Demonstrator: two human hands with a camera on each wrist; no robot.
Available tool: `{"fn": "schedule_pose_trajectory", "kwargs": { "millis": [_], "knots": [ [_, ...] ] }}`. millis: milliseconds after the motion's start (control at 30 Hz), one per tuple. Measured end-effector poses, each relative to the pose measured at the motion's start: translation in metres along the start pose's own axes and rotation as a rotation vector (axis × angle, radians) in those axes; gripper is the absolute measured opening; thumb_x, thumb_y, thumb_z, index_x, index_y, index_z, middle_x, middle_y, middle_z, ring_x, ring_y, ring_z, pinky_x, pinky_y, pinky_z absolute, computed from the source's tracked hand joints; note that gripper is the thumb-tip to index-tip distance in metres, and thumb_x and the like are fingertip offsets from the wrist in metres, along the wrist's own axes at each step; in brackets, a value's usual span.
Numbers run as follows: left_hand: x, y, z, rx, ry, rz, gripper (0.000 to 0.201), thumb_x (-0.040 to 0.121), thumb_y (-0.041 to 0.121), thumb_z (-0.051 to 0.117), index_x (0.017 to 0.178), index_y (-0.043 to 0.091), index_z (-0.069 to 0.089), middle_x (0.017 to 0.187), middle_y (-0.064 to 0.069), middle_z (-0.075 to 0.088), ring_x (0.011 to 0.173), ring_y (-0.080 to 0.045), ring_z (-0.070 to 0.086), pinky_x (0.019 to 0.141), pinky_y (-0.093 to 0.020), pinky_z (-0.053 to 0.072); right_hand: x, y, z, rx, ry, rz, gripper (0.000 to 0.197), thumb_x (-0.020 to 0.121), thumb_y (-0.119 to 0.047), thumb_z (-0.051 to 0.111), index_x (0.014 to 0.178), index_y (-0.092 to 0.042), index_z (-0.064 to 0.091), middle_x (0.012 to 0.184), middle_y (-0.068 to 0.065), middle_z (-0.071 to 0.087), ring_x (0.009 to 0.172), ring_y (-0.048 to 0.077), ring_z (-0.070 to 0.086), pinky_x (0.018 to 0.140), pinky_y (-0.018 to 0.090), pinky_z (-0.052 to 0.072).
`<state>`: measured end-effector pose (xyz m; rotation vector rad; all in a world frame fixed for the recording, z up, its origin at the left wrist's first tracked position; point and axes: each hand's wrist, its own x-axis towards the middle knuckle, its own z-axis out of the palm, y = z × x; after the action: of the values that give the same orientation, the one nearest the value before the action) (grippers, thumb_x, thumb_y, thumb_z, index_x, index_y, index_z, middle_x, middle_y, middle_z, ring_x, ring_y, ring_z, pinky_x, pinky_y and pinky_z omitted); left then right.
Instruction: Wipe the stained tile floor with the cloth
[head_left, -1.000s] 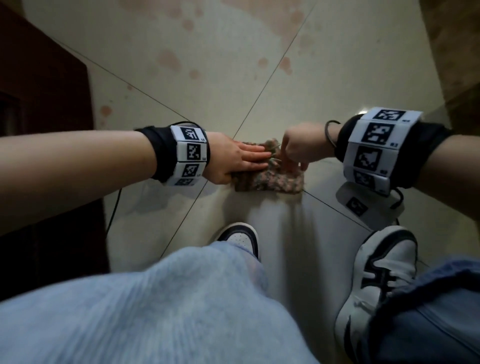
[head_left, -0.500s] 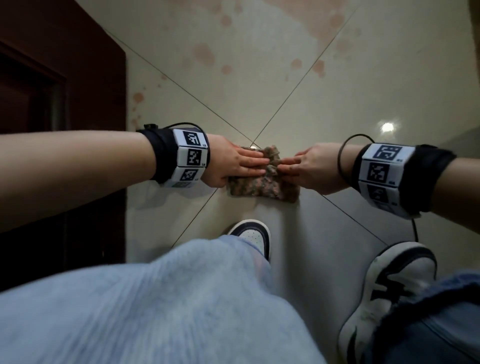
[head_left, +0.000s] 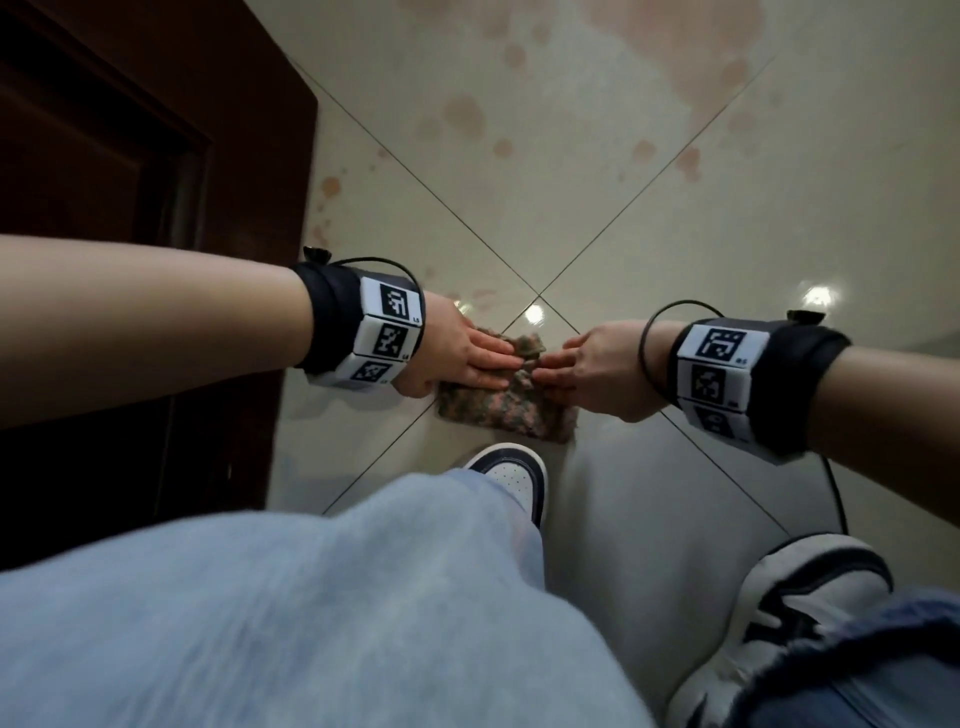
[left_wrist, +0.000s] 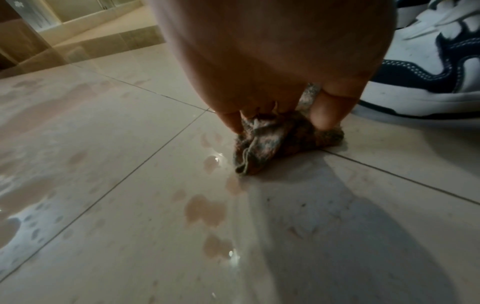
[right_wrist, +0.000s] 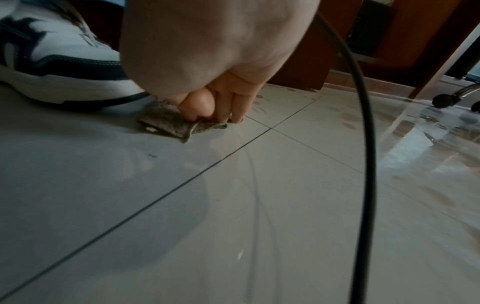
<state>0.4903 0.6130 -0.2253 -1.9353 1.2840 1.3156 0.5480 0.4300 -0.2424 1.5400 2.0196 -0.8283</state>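
Note:
A small mottled brown and pink cloth (head_left: 511, 413) lies bunched on the pale tile floor (head_left: 649, 234), just on my side of where the grout lines cross. My left hand (head_left: 498, 364) presses on its left part with straight fingers. My right hand (head_left: 550, 370) lays its straight fingers on the right part, so the fingertips of both hands nearly meet. In the left wrist view the fingertips (left_wrist: 233, 121) push into the cloth (left_wrist: 267, 148). In the right wrist view the right hand (right_wrist: 215, 115) bears down on the cloth (right_wrist: 168, 123). Pinkish stains (head_left: 465, 115) spread across the tiles beyond.
A dark wooden door frame (head_left: 156, 208) stands at the left. My two white and navy shoes (head_left: 514, 478) (head_left: 810, 613) sit close behind the cloth. Wet drops (left_wrist: 205, 209) trail from the cloth. A chair caster (right_wrist: 446, 100) shows in the right wrist view.
My right hand has uncurled from a fist into straight fingers on the cloth. The left hand stays pressed on the cloth, which has slid a little left of the grout crossing.

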Motion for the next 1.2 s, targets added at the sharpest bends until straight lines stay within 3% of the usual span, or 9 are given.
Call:
{"fn": "schedule_pose_trajectory", "kwargs": {
  "millis": [67, 133, 233, 367, 500, 633, 800, 933, 1200],
  "knots": [
    [-0.003, 0.002, 0.002, 0.045, -0.019, -0.023, 0.083, 0.086, 0.017, 0.043, 0.153, 0.018, -0.005, 0.161, -0.005, -0.012, 0.150, -0.019, -0.004, 0.124, -0.034, 0.005, 0.004, 0.003, -0.003, 0.008, 0.018, 0.014, 0.057, 0.089, -0.015, 0.035, 0.145, -0.011, 0.032, 0.151, 0.008, 0.034, 0.134, 0.031, 0.043, 0.107, 0.042, 0.040],
    [-0.007, 0.004, 0.008, 0.047, -0.023, -0.059, 0.083, 0.087, 0.016, 0.043, 0.153, 0.012, -0.007, 0.160, -0.011, -0.012, 0.150, -0.023, -0.004, 0.122, -0.033, -0.001, 0.008, 0.005, -0.008, -0.004, 0.026, 0.014, 0.055, 0.092, -0.015, 0.034, 0.147, -0.012, 0.029, 0.156, 0.005, 0.027, 0.139, 0.028, 0.038, 0.111, 0.041, 0.036],
    [-0.009, 0.009, 0.026, 0.005, -0.006, -0.175, 0.076, 0.091, 0.016, 0.037, 0.152, 0.007, -0.008, 0.160, -0.016, -0.011, 0.150, -0.027, -0.003, 0.121, -0.036, 0.000, 0.018, 0.009, -0.018, -0.027, 0.058, 0.033, 0.049, 0.097, -0.015, 0.029, 0.146, -0.012, 0.035, 0.159, 0.004, 0.019, 0.144, 0.022, 0.030, 0.115, 0.039, 0.031],
    [-0.008, 0.009, 0.046, -0.061, 0.008, -0.337, 0.077, 0.093, 0.019, 0.038, 0.151, 0.005, -0.011, 0.159, -0.016, -0.012, 0.150, -0.028, -0.004, 0.121, -0.037, 0.002, 0.032, 0.027, -0.033, 0.088, 0.110, 0.142, 0.045, 0.097, -0.018, 0.029, 0.141, -0.010, 0.037, 0.152, 0.007, 0.034, 0.133, 0.029, 0.047, 0.106, 0.043, 0.040],
    [-0.014, 0.001, 0.044, -0.301, 0.075, -0.459, 0.072, 0.096, 0.019, 0.042, 0.152, 0.003, -0.001, 0.161, -0.015, -0.005, 0.150, -0.026, 0.001, 0.121, -0.035, 0.008, 0.037, 0.046, -0.042, 0.079, 0.156, 0.193, 0.044, 0.097, -0.018, 0.029, 0.139, -0.013, 0.040, 0.149, 0.004, 0.037, 0.129, 0.027, 0.051, 0.102, 0.044, 0.045],
    [-0.017, -0.006, 0.037, -0.332, -0.026, -0.474, 0.090, 0.088, 0.023, 0.048, 0.149, 0.001, -0.014, 0.157, -0.022, -0.018, 0.149, -0.029, -0.006, 0.123, -0.038, 0.010, 0.039, 0.057, -0.042, 0.046, 0.170, 0.225, 0.047, 0.099, -0.017, 0.026, 0.145, -0.016, 0.035, 0.155, 0.001, 0.027, 0.134, 0.029, 0.045, 0.105, 0.045, 0.043],
    [-0.018, -0.002, 0.041, -0.575, 0.033, -0.564, 0.093, 0.085, 0.022, 0.048, 0.149, 0.005, -0.017, 0.156, -0.018, -0.023, 0.149, -0.025, -0.012, 0.122, -0.034, 0.008, 0.042, 0.062, -0.049, 0.042, 0.164, 0.246, 0.054, 0.100, -0.016, 0.023, 0.153, -0.016, 0.012, 0.162, 0.003, 0.005, 0.144, 0.026, 0.029, 0.115, 0.039, 0.031],
    [-0.021, 0.005, 0.051, -0.709, 0.071, -0.585, 0.096, 0.083, 0.020, 0.050, 0.149, 0.006, -0.018, 0.157, -0.016, -0.024, 0.149, -0.023, -0.014, 0.123, -0.032, 0.006, 0.048, 0.059, -0.060, -0.038, 0.186, 0.219, 0.054, 0.100, -0.011, 0.022, 0.153, -0.010, 0.011, 0.162, 0.005, 0.004, 0.149, 0.023, 0.014, 0.120, 0.035, 0.022],
    [-0.027, 0.019, 0.060, -0.679, 0.077, -0.533, 0.094, 0.085, 0.019, 0.049, 0.149, 0.006, -0.018, 0.156, -0.017, -0.024, 0.148, -0.023, -0.015, 0.121, -0.030, 0.003, 0.059, 0.049, -0.057, -0.001, 0.146, 0.179, 0.054, 0.098, -0.016, 0.025, 0.151, -0.007, 0.018, 0.159, 0.009, 0.019, 0.140, 0.030, 0.037, 0.110, 0.044, 0.036]
  ]
}}
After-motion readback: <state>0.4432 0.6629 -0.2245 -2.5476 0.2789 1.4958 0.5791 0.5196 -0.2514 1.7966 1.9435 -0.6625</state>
